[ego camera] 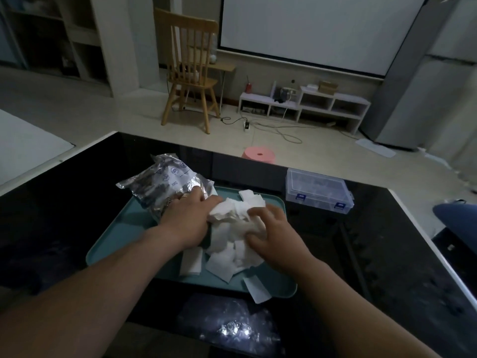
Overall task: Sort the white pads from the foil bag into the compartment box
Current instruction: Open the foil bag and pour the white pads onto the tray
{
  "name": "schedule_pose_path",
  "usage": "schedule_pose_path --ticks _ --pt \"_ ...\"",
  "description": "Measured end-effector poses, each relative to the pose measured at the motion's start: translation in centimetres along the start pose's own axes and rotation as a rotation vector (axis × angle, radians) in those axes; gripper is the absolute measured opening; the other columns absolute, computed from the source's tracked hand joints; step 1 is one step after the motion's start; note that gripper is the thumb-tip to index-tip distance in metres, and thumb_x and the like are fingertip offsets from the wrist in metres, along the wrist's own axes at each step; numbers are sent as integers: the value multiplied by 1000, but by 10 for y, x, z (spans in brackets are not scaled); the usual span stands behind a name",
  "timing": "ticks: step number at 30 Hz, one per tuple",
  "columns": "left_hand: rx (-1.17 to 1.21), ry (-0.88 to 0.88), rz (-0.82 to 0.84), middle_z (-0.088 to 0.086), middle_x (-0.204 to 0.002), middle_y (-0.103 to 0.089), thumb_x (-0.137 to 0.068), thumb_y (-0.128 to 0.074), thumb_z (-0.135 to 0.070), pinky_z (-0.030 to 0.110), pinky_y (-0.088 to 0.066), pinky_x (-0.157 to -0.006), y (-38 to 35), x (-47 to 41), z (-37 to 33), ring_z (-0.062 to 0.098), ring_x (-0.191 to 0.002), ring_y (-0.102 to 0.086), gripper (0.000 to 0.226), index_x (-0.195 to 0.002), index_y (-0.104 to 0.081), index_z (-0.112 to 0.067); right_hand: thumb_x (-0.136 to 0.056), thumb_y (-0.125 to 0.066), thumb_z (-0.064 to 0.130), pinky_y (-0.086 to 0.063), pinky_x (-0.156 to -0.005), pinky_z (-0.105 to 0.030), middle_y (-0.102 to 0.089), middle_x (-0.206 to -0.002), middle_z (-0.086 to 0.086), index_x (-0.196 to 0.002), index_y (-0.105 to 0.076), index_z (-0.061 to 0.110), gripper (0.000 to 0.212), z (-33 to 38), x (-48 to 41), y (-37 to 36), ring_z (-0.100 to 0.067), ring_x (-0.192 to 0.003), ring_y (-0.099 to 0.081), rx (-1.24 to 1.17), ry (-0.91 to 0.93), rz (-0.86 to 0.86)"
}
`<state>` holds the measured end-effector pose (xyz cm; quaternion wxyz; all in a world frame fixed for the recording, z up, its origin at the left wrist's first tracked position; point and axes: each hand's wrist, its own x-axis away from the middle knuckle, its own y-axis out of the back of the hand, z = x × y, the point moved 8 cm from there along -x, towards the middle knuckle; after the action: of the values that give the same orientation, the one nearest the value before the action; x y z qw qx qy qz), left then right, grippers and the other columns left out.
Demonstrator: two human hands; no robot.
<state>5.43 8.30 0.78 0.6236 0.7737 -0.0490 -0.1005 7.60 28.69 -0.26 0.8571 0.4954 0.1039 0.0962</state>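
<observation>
Left hand (pixel 189 218) grips the foil bag (pixel 165 187), right hand (pixel 275 235) clutches pads (pixel 219 266): light, limp, likely best pinched edgewise.

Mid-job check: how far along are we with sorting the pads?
Done: many white pads lie heaped out of the foil bag on the teal tray. In hand: the right hand curls into the heap; the left hand sits at the bag's mouth. Left: all the sorting; the compartment box stands apart on the table, lid apparently closed, no pads seen inside.
</observation>
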Motion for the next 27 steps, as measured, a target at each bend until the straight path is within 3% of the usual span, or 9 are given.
schedule_pose_path --ticks 4,6,9,12,15,18,20,24,27 --pt "-94 24 130 4 -144 -35 -88 -61 -36 49 -34 -110 -10 4 5 32 -134 -42 78 -156 -23 -39 -100 -58 27 -57 -81 -24 -36 -151 6 -137 -47 37 40 -15 2 9 -9 -101 -60 -89 -58 1" --pt "-69 34 167 4 -156 -26 -83 -64 -42 53 -27 -116 -13 6 2 32 -145 -31 90 -158 -15 -35 -103 -49 25 -57 -87 -29 -38 -147 3 -138 -45 34 36 -20 5 7 -11 -105 -57 -162 -82 19" --pt "188 -3 -12 0 -164 -20 -92 -51 -48 56 -24 -119 5 5 -18 27 -150 -26 80 -160 -10 -35 -106 -45 42 -58 -96 -43 -38 -147 2 -145 -39 33 41 -16 11 -2 -17 -112 -59 -221 -94 0" --pt "364 -49 -106 1 -167 -15 -87 -37 -50 53 -21 -122 17 6 -45 22 -154 -18 78 -160 -11 -40 -99 -50 61 -58 -97 -45 -35 -150 6 -147 -34 37 56 -4 11 -12 -17 -115 -60 -195 -74 -38" --pt "338 -42 -121 -3 -164 -21 -90 -41 -51 50 -26 -117 15 5 -53 22 -149 -29 69 -156 -21 -46 -98 -58 52 -57 -98 -44 -33 -148 10 -143 -37 36 52 8 8 -19 -16 -117 -58 -180 -15 -23" --pt "189 -38 -55 -5 -150 -41 -97 -47 -37 45 -34 -109 2 5 -40 23 -133 -49 47 -145 -45 -39 -96 -63 39 -61 -89 -38 -36 -142 12 -132 -44 34 41 8 10 -12 -12 -107 -59 -154 18 -25" --pt "180 -16 -16 -4 -142 -48 -96 -48 -32 44 -39 -104 -3 8 -28 26 -124 -55 42 -137 -49 -36 -95 -65 31 -61 -89 -34 -37 -142 13 -123 -50 33 32 2 13 -4 -10 -105 -58 -129 17 -18" --pt "205 -21 -11 -5 -144 -43 -87 -59 -34 42 -44 -97 3 16 -17 29 -119 -56 51 -136 -46 -39 -94 -67 21 -48 -86 -17 -38 -138 20 -118 -55 29 27 -5 20 7 -5 -110 -52 -105 6 1" --pt "308 -34 -73 -8 -145 -40 -78 -63 -34 43 -43 -102 19 20 -19 24 -122 -53 63 -139 -44 -35 -95 -66 19 -46 -87 -17 -41 -136 20 -117 -54 33 29 -8 23 19 -2 -110 -52 -191 -21 -56"
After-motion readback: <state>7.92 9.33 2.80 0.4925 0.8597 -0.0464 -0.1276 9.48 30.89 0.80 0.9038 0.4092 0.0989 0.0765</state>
